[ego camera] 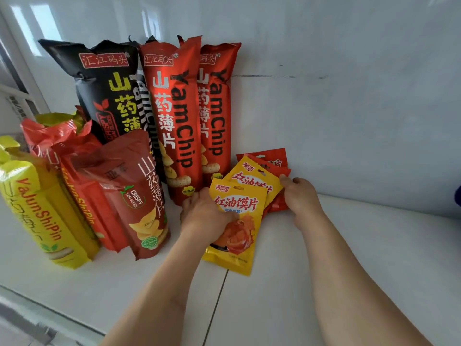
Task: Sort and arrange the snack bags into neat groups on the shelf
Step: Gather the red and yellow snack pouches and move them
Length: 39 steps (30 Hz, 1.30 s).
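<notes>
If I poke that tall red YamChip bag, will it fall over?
Probably. The tall red bag stands narrow and upright, leaning on the wall, so a sideways poke likely tips it. It looks puffy, so probably light. Its shiny film may feel slippery.

The shelf point(349, 258) looks like a smooth white laminate or painted board with a soft sheen, split by one thin dark seam. The wall point(349, 83) behind it is glossy white and mirrors pale window light. The tall red yam chip bags point(179, 116) are shiny plastic film, creased, with bright glare streaks; the black bag point(104, 78) beside them has a duller, satin film. The small yellow packets point(237, 216) are smooth glossy plastic with printed faces. The large yellow bag point(45, 208) at far left is crinkled, reflective film. The dark red pouch point(139, 196) looks smooth and semi-matt.
</notes>
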Available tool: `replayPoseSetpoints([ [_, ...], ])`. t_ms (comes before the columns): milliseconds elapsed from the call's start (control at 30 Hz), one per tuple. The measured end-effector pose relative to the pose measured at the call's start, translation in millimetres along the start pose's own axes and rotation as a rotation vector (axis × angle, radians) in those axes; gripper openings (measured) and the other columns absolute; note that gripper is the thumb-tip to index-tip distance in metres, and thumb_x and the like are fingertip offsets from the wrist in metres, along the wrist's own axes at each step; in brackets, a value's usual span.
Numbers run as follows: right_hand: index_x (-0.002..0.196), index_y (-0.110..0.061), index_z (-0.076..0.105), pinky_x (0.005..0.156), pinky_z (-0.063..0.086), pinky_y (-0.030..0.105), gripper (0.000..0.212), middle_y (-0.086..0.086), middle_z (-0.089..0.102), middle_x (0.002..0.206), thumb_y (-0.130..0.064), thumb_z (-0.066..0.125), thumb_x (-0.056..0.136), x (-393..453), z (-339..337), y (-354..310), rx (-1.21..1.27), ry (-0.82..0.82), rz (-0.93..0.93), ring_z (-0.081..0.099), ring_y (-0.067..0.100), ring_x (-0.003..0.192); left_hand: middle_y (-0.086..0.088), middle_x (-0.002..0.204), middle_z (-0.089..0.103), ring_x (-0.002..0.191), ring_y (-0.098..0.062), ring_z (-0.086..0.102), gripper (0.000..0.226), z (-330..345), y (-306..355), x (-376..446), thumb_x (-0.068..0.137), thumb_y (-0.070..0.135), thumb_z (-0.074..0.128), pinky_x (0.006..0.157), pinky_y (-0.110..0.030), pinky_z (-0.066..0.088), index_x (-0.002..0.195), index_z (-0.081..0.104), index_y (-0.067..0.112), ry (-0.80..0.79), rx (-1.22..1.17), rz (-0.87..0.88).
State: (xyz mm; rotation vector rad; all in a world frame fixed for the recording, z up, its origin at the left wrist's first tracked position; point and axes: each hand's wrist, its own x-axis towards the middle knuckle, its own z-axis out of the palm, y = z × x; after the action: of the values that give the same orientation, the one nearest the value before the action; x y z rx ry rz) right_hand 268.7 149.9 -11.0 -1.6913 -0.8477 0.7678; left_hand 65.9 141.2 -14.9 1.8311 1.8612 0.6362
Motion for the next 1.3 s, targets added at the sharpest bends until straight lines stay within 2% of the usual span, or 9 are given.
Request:
replayPoseSetpoints([
  [67, 0.097, -0.01, 0.063, 0.086, 0.054, 0.037, 0.027, 0.012, 0.071, 0.111, -0.036, 0.056, 0.097, -0.2, -1.1, -0.5, 0.084, -0.05, 0.038, 0.068, 0.029, 0.099, -0.002, 0.137, 0.052, 0.13, -0.028, 0.045, 0.081, 0.2, 2.0, -1.0, 0.07, 0.056, 0.082, 0.108, -0.048, 0.042, 0.133, 0.046, 0.021, -0.025, -0.053, 0.01],
  [267, 0.095, -0.019, 0.068, 0.099, 0.05, 0.048, 0.017, 0.005, 0.073, 0.102, -0.034, 0.061, 0.091, -1.5, -9.9, -0.5, 0.264, -0.158, 0.174, 0.067, 0.026, 0.102, -0.004, 0.146, 0.036, 0.136, -0.03, 0.04, 0.098, -7.8, 6.4, -7.5, 0.07, 0.065, 0.079, 0.111, -0.048, 0.039, 0.145, 0.037, 0.019, -0.076, 0.031, 0.001],
  [400, 0.097, -0.016, 0.065, 0.077, 0.057, 0.04, 0.018, 0.007, 0.074, 0.092, -0.032, 0.058, 0.095, -5.6, -15.6, 1.8, 0.346, -0.208, 0.207, 0.069, 0.027, 0.089, -0.006, 0.151, 0.04, 0.14, -0.032, 0.034, 0.103, -11.6, 13.5, -12.4, 0.072, 0.065, 0.077, 0.115, -0.047, 0.033, 0.153, 0.029, 0.023, -0.11, -0.004, -0.026],
  [567, 0.099, -0.019, 0.064, 0.066, 0.054, 0.034, 0.018, 0.005, 0.074, 0.084, -0.034, 0.054, 0.097, -10.0, -24.2, 6.7, 0.408, -0.224, 0.243, 0.069, 0.024, 0.079, 0.003, 0.107, 0.071, 0.098, -0.019, 0.067, 0.034, -11.2, 15.0, -14.1, 0.077, 0.033, 0.083, 0.094, -0.04, 0.055, 0.104, 0.062, 0.027, -0.182, -0.448, -0.057],
  [700, 0.097, -0.021, 0.063, 0.07, 0.052, 0.035, 0.018, 0.004, 0.072, 0.083, -0.037, 0.054, 0.096, -13.9, -34.8, 7.7, 0.456, -0.221, 0.28, 0.067, 0.025, 0.079, -0.006, 0.097, 0.079, 0.093, -0.03, 0.075, 0.015, -13.0, 15.5, -19.8, 0.088, 0.013, 0.072, 0.094, -0.05, 0.058, 0.103, 0.074, 0.016, -0.3, -0.734, -0.109],
  [967, 0.098, -0.019, 0.067, 0.069, 0.056, 0.035, 0.018, 0.004, 0.075, 0.096, -0.033, 0.055, 0.098, -20.4, -70.9, 11.5, 0.404, -0.008, 0.168, 0.072, 0.021, 0.082, -0.015, 0.105, 0.077, 0.097, -0.033, 0.075, 0.019, -13.7, 19.9, -21.6, 0.098, 0.011, 0.061, 0.083, -0.044, 0.061, 0.114, 0.07, 0.006, -0.393, -0.96, -0.098],
  [1100, 0.087, -0.017, 0.066, 0.083, 0.058, 0.051, 0.022, 0.007, 0.075, 0.094, -0.032, 0.055, 0.098, -20.8, -107.5, 15.3, 0.205, 0.205, -0.01, 0.072, 0.028, 0.084, -0.016, 0.102, 0.078, 0.093, -0.033, 0.075, 0.019, -3.3, 31.8, -19.1, 0.097, 0.014, 0.065, 0.081, -0.043, 0.062, 0.112, 0.07, 0.004, -0.371, -0.997, -0.083],
  [1200, 0.086, -0.016, 0.064, 0.082, 0.058, 0.045, 0.027, 0.005, 0.073, 0.092, -0.035, 0.05, 0.1, -28.8, -136.3, 15.3, 0.051, 0.302, -0.085, 0.07, 0.025, 0.083, -0.015, 0.099, 0.078, 0.087, -0.031, 0.077, 0.022, 14.4, 44.9, -17.3, 0.097, 0.018, 0.066, 0.074, -0.039, 0.063, 0.113, 0.069, 0.003, -0.373, -1.006, -0.072],
  [1300, 0.092, -0.013, 0.062, 0.063, 0.051, 0.03, 0.032, 0.001, 0.068, 0.083, -0.037, 0.045, 0.103, -32.3, -159.7, 20.9, -0.06, 0.346, -0.089, 0.064, 0.016, 0.071, -0.015, 0.098, 0.078, 0.082, -0.029, 0.076, 0.02, 32.5, 62.4, -17.9, 0.098, 0.02, 0.065, 0.082, -0.045, 0.061, 0.108, 0.069, 0.004, -0.417, -1.03, -0.066],
])
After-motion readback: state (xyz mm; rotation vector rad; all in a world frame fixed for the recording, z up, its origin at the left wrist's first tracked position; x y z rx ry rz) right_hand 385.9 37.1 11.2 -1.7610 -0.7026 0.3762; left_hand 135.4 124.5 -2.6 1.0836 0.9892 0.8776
